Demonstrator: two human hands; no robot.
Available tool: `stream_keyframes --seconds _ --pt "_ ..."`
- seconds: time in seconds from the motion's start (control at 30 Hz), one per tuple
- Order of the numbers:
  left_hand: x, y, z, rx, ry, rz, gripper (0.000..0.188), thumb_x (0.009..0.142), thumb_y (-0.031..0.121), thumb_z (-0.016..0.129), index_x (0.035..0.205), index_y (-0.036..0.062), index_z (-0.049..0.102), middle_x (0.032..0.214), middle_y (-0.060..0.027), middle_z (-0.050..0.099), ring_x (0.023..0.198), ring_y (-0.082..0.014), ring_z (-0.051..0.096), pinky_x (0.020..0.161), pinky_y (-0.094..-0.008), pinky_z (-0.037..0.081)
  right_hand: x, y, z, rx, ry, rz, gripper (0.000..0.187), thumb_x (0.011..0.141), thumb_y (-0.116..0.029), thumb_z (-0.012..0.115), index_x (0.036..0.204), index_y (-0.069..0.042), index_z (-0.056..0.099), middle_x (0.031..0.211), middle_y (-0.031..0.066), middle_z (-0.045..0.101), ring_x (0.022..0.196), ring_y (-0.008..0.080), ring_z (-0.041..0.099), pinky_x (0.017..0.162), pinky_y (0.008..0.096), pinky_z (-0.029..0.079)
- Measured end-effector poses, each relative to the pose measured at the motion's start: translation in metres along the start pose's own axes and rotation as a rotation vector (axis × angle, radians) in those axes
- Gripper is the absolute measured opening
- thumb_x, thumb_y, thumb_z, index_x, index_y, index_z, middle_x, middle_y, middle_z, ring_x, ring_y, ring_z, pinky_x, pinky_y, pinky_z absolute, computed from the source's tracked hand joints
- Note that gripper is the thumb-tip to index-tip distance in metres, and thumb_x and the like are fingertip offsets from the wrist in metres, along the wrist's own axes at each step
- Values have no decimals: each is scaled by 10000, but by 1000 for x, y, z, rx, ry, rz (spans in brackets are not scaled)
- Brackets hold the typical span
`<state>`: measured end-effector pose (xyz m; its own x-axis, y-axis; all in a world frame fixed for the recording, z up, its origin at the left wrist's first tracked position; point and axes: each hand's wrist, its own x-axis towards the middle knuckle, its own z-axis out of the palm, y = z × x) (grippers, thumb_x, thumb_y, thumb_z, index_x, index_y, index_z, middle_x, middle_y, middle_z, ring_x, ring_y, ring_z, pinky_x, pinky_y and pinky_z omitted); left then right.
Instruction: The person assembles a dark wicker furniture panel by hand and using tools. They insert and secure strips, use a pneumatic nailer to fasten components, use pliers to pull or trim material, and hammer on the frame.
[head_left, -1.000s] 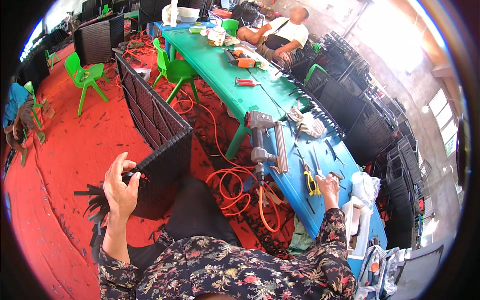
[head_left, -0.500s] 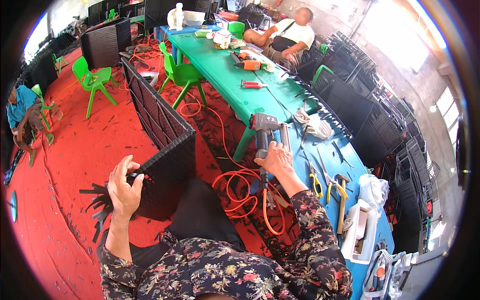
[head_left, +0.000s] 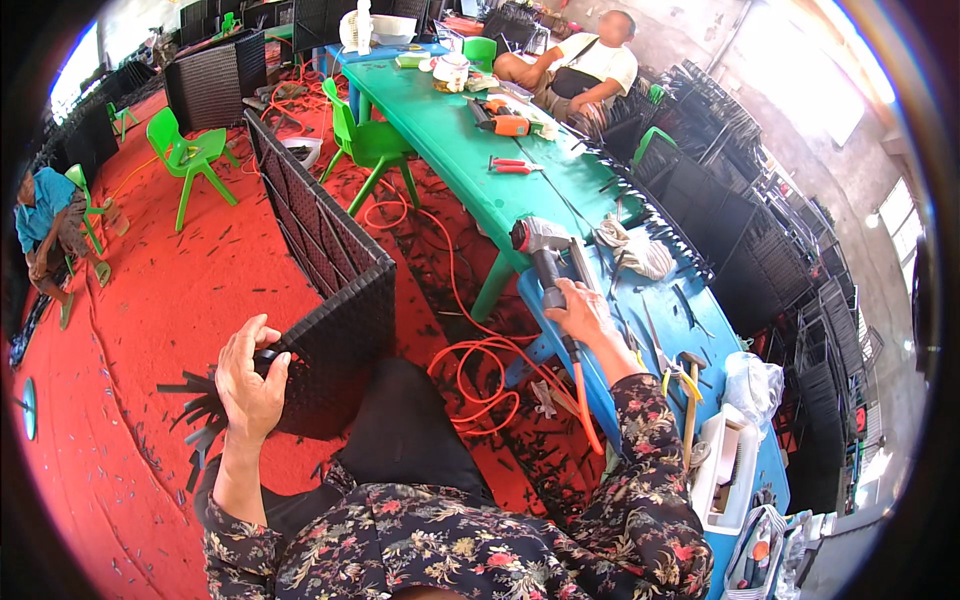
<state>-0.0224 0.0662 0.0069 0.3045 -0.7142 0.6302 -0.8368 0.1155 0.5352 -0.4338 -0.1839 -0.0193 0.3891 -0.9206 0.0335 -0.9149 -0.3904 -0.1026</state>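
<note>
The left hand (head_left: 252,378) is raised above the lap, its forearm nearly upright, fingers curled forward and thumb bent across; it grips the near end of the black panel (head_left: 335,335) at the upper edge, something dark showing between thumb and fingers. The right hand (head_left: 588,322) reaches forward over the blue bench (head_left: 660,300), palm down, its forearm slanting inward from the lower right, with the fingers wrapped round the dark handle of the nail gun (head_left: 540,240). The gun is at the near edge of that bench, its grey head pointing away; whether it rests on the top or is lifted, I cannot tell. Its orange hose (head_left: 585,405) hangs from the handle's lower end, beside the bench edge. The panel stands on edge to the left of the person's dark-clad leg (head_left: 405,440), bent at a corner, and its long side partly blocks the way to the near green chair (head_left: 378,143). Loose strips (head_left: 203,405) fan out behind the left wrist. Right of the gun lie a cloth (head_left: 638,250), yellow-handled pliers (head_left: 684,381), a hammer (head_left: 691,410), a clear bag (head_left: 752,385) and a white tray (head_left: 740,475); the right wrist covers some tools. Hose coils (head_left: 480,375) lie on the red floor (head_left: 165,300). Beyond the green bench (head_left: 430,140) sits a person (head_left: 600,65) in white.
</note>
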Motion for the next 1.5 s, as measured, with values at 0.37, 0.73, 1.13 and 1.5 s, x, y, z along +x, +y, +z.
stream_keyframes --seconds 0.37,0.73,1.13,1.5 --pt "-1 0 -2 13 -4 -7 490 681 -10 651 1160 7 549 910 -115 632 822 -233 610 783 -339 487 12 81 1 -112 198 114 578 702 -274 751 1225 -170 528 1101 106 602 1098 292 541 926 425 406" --pt "4 10 0 178 -84 -49 493 668 42 705 1131 4 538 936 -151 617 832 -322 606 763 -402 481 10 -99 2 224 423 -505 502 754 -238 687 1197 -71 520 1120 138 578 1087 327 521 931 442 404" --pt "1 8 -1 430 -180 102 339 716 132 670 1002 15 530 792 -145 568 739 -344 571 636 -438 432 37 -299 -8 151 189 -1048 524 606 -414 775 928 -66 555 810 83 577 776 286 604 700 403 452" --pt "-1 4 -4 434 -185 96 299 701 132 668 940 38 515 774 -111 559 722 -306 580 634 -426 440 36 -300 3 265 340 -1083 462 579 -421 780 807 -103 536 745 54 547 736 258 589 641 381 422"
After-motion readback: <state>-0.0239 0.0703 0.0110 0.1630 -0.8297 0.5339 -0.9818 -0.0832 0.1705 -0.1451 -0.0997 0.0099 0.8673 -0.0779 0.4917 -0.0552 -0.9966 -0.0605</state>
